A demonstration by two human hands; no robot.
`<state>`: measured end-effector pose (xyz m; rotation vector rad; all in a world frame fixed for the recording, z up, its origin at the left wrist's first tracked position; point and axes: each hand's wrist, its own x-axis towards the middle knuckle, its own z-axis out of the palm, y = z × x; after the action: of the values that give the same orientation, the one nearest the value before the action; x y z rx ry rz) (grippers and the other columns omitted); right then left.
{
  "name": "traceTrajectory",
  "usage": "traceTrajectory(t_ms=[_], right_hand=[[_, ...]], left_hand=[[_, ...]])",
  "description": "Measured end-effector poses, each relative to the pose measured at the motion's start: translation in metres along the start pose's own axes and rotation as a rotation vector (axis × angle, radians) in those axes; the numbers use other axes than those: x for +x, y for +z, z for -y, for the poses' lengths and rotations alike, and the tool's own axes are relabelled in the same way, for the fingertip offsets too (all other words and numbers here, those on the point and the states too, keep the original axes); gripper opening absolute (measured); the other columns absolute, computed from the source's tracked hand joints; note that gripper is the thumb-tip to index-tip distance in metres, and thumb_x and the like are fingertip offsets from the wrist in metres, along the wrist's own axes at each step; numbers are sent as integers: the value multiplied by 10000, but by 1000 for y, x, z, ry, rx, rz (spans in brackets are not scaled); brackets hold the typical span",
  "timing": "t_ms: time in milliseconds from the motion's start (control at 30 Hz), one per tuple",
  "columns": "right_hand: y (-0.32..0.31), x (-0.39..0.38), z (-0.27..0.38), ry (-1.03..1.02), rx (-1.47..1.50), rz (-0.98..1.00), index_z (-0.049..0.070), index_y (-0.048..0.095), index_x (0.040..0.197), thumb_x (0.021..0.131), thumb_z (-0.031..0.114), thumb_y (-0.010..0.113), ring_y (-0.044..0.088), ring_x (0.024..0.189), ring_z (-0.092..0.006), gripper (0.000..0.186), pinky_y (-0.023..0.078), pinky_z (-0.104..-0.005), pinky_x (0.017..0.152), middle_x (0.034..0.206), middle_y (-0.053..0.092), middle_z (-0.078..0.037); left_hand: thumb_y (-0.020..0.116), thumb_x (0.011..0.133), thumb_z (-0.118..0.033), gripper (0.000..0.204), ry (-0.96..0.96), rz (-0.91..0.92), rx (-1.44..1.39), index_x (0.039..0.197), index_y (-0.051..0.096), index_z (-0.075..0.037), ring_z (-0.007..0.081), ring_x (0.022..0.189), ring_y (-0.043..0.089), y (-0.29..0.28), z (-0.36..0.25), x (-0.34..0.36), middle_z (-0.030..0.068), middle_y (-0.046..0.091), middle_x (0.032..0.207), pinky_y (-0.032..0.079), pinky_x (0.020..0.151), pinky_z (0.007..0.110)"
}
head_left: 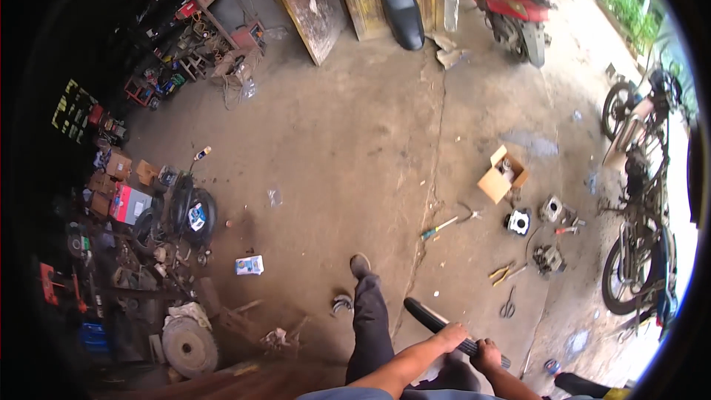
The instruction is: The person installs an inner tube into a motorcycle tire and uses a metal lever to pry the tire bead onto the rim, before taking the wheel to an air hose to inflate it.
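Note:
A black tyre [426, 316] with a pale inner side slants across in front of my legs, its far end reaching left over the floor. My left hand [453, 336] is closed over its upper edge near the middle. Closer to the tyre's near right end, my right hand [486, 355] wraps round it with bent fingers. Part of the tyre is hidden behind my hands and forearms. Left of my outstretched leg lies a pair of curved metal brake shoes [342, 304]. Black-handled scissors [507, 304] and yellow-handled pliers [501, 275] lie beyond my right hand.
An open cardboard box [496, 184], a cylinder block [518, 221], a greasy engine part [549, 259] and a screwdriver [438, 229] are on the floor ahead. Motorcycles line the right side, with a red scooter [518, 11] farther off. Tyres [198, 215] and parts crowd the left.

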<state>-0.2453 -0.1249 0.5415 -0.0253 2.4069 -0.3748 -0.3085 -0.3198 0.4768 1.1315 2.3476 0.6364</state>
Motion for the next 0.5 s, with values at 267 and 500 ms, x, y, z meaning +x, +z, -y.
traceTrajectory(t_ms=[267, 500], right_hand=[[-199, 146, 290, -17, -304, 205, 58, 668, 1117, 774, 312, 726, 660, 1107, -385, 430, 562, -480, 952, 1136, 677, -186], [-325, 375, 520, -706, 142, -155, 81, 631, 1148, 707, 267, 906, 627, 1095, -402, 552, 537, -478, 931, 1205, 629, -180]], left_hand=[[748, 694, -124, 120, -98, 60, -199, 807, 770, -92, 344, 903, 738, -227, 217, -72, 143, 755, 887, 600, 808, 446], [773, 672, -146, 261, -401, -56, -67, 911, 742, -46, 360, 892, 732, -474, 479, -214, 173, 741, 879, 602, 779, 475]])
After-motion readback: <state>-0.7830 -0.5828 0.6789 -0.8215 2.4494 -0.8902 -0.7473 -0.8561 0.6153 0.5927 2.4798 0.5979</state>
